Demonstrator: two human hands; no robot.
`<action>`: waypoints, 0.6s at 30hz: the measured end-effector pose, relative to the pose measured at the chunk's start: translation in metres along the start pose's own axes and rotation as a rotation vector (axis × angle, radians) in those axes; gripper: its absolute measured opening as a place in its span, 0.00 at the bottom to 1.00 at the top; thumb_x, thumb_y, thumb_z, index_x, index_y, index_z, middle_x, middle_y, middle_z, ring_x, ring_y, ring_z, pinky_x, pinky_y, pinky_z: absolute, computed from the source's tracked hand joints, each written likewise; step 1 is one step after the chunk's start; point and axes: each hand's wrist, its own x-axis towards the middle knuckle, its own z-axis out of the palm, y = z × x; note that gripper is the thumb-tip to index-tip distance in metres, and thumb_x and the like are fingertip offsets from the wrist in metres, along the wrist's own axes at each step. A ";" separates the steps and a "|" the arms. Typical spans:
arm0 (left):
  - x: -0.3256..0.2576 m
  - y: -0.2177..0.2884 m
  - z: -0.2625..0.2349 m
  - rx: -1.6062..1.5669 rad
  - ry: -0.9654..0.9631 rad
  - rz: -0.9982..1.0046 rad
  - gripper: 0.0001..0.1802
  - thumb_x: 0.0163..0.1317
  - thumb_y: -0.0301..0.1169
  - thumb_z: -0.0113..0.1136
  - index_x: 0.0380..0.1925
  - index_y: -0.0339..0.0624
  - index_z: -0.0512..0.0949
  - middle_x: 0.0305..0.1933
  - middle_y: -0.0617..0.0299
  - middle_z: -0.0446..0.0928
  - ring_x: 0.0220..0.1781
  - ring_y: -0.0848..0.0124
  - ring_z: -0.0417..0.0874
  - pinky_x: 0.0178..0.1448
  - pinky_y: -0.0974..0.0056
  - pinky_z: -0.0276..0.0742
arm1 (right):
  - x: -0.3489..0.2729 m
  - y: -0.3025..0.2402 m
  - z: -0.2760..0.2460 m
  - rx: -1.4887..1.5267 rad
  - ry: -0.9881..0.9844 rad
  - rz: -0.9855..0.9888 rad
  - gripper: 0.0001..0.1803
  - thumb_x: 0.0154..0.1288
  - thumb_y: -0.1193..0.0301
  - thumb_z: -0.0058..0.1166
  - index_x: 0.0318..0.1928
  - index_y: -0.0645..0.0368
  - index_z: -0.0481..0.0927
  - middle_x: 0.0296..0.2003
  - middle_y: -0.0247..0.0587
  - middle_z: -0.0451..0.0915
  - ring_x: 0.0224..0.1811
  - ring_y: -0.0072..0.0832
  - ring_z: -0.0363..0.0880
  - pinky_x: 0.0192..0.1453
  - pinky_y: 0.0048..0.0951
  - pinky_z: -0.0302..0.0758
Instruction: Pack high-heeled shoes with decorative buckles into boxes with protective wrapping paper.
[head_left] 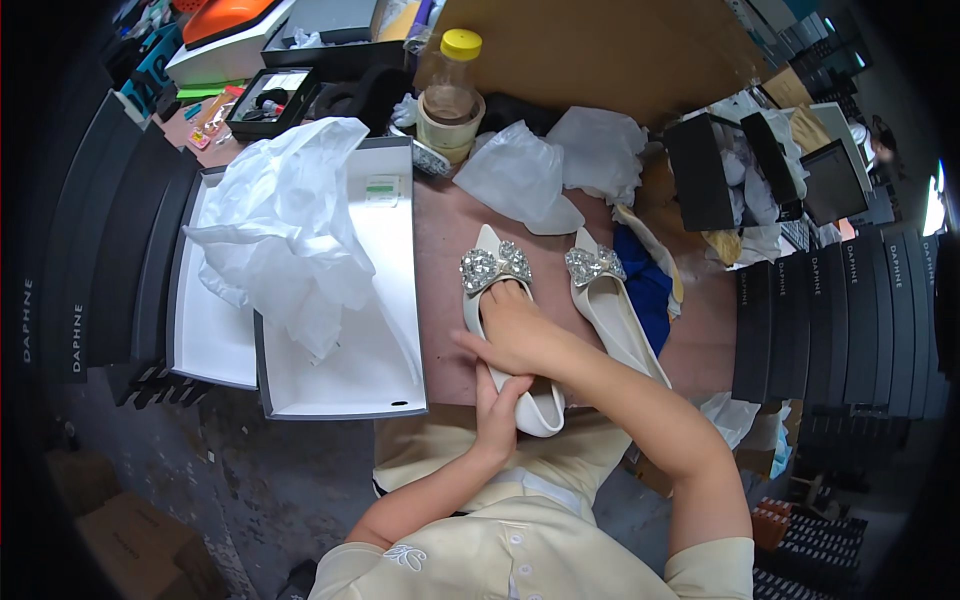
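At the worktop [441, 325] edge | your left fingers [484, 381] grip the white shoe [474, 312], right fingers [508, 292] sit inside, grip hidden | seems light, flexible; hold heel [541, 425], spare fragile-looking bow [482, 269].

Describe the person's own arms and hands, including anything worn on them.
Both the left hand and right hand are bare, without gloves. The forearms are uncovered, with no watch or bracelet showing. Short, plain pale-yellow sleeves cover the upper arms, matching the buttoned shirt, which has a light embroidered marking on the chest.
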 end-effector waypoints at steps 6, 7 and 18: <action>-0.003 -0.011 -0.004 -0.003 -0.021 0.021 0.38 0.54 0.26 0.50 0.65 0.33 0.47 0.55 0.55 0.64 0.55 0.68 0.68 0.59 0.68 0.63 | 0.011 -0.010 -0.009 0.100 -0.115 0.133 0.38 0.59 0.44 0.45 0.35 0.78 0.75 0.37 0.67 0.74 0.44 0.54 0.71 0.52 0.45 0.67; -0.003 -0.011 -0.003 0.032 -0.024 0.043 0.39 0.54 0.26 0.50 0.65 0.33 0.46 0.56 0.54 0.63 0.55 0.68 0.68 0.59 0.68 0.63 | 0.011 -0.010 -0.011 0.111 -0.122 0.138 0.38 0.59 0.44 0.46 0.35 0.78 0.75 0.37 0.67 0.74 0.44 0.54 0.71 0.52 0.45 0.67; -0.005 -0.009 0.000 -0.056 -0.007 0.010 0.40 0.53 0.27 0.50 0.65 0.33 0.45 0.58 0.53 0.62 0.58 0.67 0.66 0.62 0.67 0.61 | 0.015 -0.006 -0.001 0.156 -0.087 0.155 0.36 0.54 0.46 0.50 0.37 0.77 0.74 0.39 0.67 0.73 0.46 0.56 0.71 0.54 0.45 0.65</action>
